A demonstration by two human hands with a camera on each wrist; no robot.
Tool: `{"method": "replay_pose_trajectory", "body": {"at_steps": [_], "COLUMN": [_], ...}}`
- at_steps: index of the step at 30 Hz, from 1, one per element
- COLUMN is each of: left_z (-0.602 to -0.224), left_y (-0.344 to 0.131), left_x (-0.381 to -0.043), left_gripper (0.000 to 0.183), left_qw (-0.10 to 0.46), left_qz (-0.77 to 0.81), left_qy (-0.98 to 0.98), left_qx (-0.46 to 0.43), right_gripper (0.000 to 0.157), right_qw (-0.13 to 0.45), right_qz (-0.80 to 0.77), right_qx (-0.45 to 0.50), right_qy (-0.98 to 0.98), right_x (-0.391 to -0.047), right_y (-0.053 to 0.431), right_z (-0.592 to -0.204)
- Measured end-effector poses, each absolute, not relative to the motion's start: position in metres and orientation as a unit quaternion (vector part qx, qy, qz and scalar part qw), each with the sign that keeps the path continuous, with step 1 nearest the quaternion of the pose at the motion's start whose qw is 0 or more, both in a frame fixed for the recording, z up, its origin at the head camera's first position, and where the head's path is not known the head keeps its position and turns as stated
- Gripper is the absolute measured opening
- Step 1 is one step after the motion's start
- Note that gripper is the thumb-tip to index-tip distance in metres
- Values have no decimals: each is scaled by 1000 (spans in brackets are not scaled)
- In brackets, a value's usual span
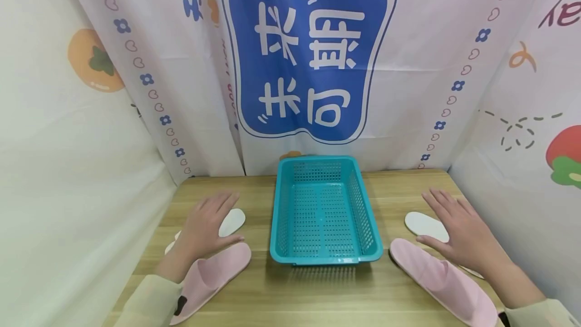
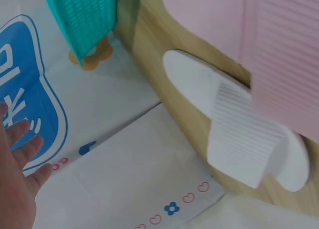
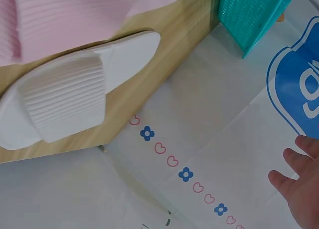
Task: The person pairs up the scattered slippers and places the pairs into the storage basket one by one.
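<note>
My left hand (image 1: pixel 201 228) hovers with fingers spread over a white slipper (image 1: pixel 232 222) on the left side of the table; it holds nothing. Beside that, nearer me, lies a pink slipper (image 1: pixel 224 269). On the right, another white slipper (image 1: pixel 425 226) is partly hidden under my right hand (image 1: pixel 465 233), whose fingers are also extended and empty. A second pink slipper (image 1: pixel 442 279) lies just in front of it. The left wrist view shows the white slipper's ribbed strap (image 2: pixel 244 136); its counterpart (image 3: pixel 67 99) appears in the right wrist view.
A turquoise perforated plastic basket (image 1: pixel 320 218) stands between the two hands, with nothing inside. The wooden table (image 1: pixel 317 294) ends at a printed white cloth (image 1: pixel 408 90) at the back. More white cloth hangs on both sides.
</note>
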State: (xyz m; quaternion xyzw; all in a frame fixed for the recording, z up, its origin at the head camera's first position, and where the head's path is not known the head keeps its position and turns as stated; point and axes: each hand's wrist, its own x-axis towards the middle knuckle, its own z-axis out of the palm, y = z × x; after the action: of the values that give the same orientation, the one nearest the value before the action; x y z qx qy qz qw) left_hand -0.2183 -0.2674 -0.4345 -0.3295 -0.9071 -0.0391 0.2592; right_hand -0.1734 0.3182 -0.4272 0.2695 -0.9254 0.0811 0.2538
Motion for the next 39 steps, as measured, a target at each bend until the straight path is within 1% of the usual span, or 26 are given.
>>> {"method": "replay_pose_trajectory", "body": {"at_steps": [6,16,24,30,39], "left_z": [-449,-469,-492,-506,-520], "left_y": [-277,-295,-309,-315,-322], "left_x": [-212,-194,-181,-172,-161], "left_gripper": [99,95,92,91,91], "left_qw": [266,249,262,241,241], "left_qz": [-51,-60,-60,-55,-59], "left_qy": [-905,-920,-919,-932,-935], "left_qx": [-329,-298,-287,-266,-252], "right_gripper": [93,93,90,88,87], "right_qw": [258,258,257,256,234], "right_qz": [90,123,129,140,153], "right_qx": [266,250,235,226,211], "right_qy": [-924,-925,-929,-929,-937], "right_x": [-166,-158,-152,-149,-142], "right_y": [322,330,334,338,342], "right_z": [-435,-464,-480,-492,-506]}}
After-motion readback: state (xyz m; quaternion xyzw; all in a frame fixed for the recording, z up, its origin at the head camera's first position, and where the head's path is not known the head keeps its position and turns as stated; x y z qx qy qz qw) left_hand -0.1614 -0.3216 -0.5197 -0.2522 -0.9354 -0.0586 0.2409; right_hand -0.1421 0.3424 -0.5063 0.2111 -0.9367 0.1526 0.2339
